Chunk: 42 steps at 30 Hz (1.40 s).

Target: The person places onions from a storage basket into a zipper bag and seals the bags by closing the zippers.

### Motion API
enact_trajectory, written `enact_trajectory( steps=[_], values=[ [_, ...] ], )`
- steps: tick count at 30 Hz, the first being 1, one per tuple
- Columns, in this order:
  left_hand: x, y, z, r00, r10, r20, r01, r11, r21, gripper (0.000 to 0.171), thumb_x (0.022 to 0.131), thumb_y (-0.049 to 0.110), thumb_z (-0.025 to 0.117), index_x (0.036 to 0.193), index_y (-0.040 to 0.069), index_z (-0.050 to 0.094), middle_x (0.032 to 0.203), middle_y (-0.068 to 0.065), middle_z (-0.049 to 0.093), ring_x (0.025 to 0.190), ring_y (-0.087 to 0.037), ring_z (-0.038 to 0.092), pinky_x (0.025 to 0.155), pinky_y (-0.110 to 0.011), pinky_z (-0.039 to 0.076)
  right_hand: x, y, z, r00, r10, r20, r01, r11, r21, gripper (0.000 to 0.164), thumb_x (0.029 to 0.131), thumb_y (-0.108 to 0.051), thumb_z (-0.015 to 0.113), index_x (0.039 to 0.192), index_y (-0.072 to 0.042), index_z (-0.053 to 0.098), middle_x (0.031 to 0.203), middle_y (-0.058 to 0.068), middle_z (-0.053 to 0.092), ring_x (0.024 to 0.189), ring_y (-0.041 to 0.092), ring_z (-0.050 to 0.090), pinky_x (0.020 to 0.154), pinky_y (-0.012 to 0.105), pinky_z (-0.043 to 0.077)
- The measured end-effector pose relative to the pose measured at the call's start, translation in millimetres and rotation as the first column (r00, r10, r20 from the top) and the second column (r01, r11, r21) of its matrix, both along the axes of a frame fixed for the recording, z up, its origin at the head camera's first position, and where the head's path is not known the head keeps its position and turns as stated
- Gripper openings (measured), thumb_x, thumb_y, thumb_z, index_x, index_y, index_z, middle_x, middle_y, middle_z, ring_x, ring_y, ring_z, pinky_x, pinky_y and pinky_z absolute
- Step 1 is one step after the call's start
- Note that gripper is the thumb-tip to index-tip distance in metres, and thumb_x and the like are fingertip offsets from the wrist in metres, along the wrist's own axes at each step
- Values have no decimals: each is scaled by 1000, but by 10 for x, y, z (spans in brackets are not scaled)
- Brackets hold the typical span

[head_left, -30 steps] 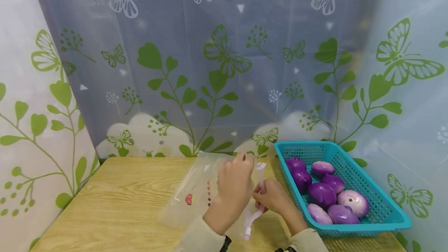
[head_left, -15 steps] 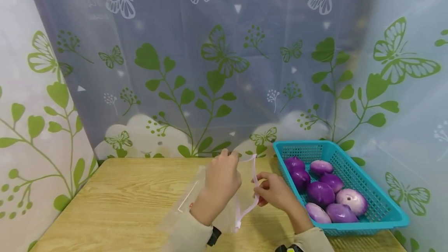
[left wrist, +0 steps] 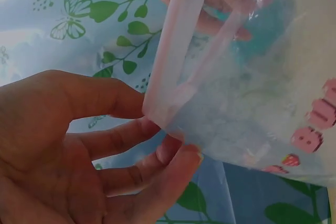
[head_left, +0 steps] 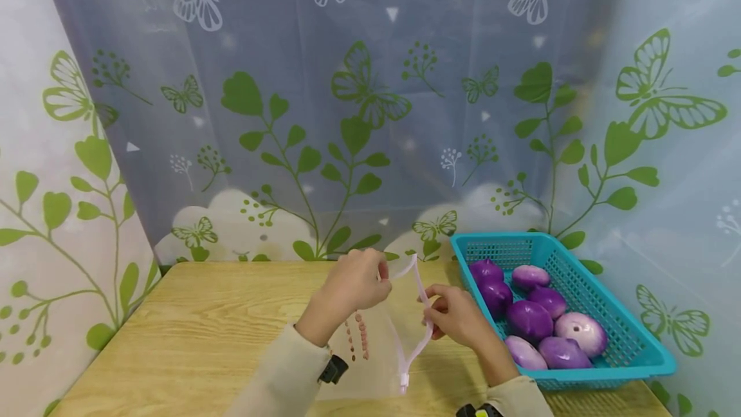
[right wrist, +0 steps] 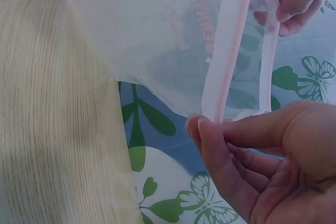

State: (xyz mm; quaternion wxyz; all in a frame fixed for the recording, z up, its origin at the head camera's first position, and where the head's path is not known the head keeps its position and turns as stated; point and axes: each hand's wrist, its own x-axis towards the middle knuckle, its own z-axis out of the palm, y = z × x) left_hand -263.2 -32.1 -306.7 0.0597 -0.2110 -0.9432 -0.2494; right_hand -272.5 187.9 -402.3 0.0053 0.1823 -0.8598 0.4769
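Observation:
A clear plastic slider bag (head_left: 379, 356) with a pink zip strip (head_left: 422, 285) and printed reddish figures stands above the table. Its mouth is spread apart, and the pink slider (head_left: 404, 381) sits at the near end of the zip. My left hand (head_left: 354, 280) pinches the mouth's left edge; in the left wrist view the thumb and fingers meet at a corner of the strip. On the other side, my right hand (head_left: 456, 315) pinches the right edge, thumb against forefinger, as the right wrist view shows. I see nothing inside the bag.
A teal plastic basket (head_left: 633, 365) stands to the right, close beside my right hand. Several purple onions (head_left: 530, 320) lie in it, some paler. Under everything is a wooden table (head_left: 231, 314), with a patterned curtain (head_left: 289, 147) behind.
My left hand has moved left, away from the right hand, and turned. The two sides of the bag's mouth now stand wider apart. My right hand keeps its hold beside the basket.

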Motion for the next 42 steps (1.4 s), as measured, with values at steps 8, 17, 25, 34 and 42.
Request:
enact_trajectory(
  steps=[8, 17, 25, 34, 42],
  values=[
    [-39, -11, 32, 998, -5, 64, 9, 998, -59, 19, 87, 3, 68, 71, 11, 63, 64, 1, 54, 53, -13, 38, 49, -24, 31, 15, -15, -2, 1000, 30, 5, -30, 1000, 6, 18, 97, 5, 61, 114, 6, 64, 78, 21, 73, 59, 18, 70, 54, 28, 62],
    [-64, 62, -34, 992, -29, 121, 34, 999, -39, 45, 79, -1, 59, 51, 20, 31, 46, 9, 20, 44, -7, 14, 44, -22, 12, 11, -34, 0, 999, 49, -21, -49, 999, 17, 18, 97, 5, 60, 114, 5, 65, 79, 23, 73, 58, 13, 68, 54, 25, 61],
    [-109, 27, -88, 959, -85, 270, 56, 992, 111, 17, 93, 9, 62, 78, 9, 55, 72, -3, 55, 56, -23, 65, 55, -36, 61, 21, -50, 26, 996, 70, -54, -69, 997, 24, 17, 97, 4, 61, 114, 4, 66, 75, 13, 73, 57, 16, 68, 53, 25, 61],
    [-143, -19, -140, 896, -202, 396, 58, 937, 345, 4, 97, 5, 57, 96, 2, 53, 83, -9, 55, 67, -23, 63, 63, -40, 65, 29, -44, 40, 996, 66, -61, -66, 998, 9, 17, 97, 4, 62, 114, 4, 66, 77, 17, 73, 58, 16, 68, 53, 25, 60],
    [-151, -102, -178, 882, -276, 381, 70, 878, 474, 5, 93, -4, 60, 98, -4, 59, 87, -8, 54, 71, -19, 61, 64, -36, 66, 6, -42, 17, 996, 70, -59, -69, 998, 13, 17, 97, 6, 60, 113, 5, 67, 79, 25, 72, 58, 15, 67, 53, 24, 60]
  ],
)
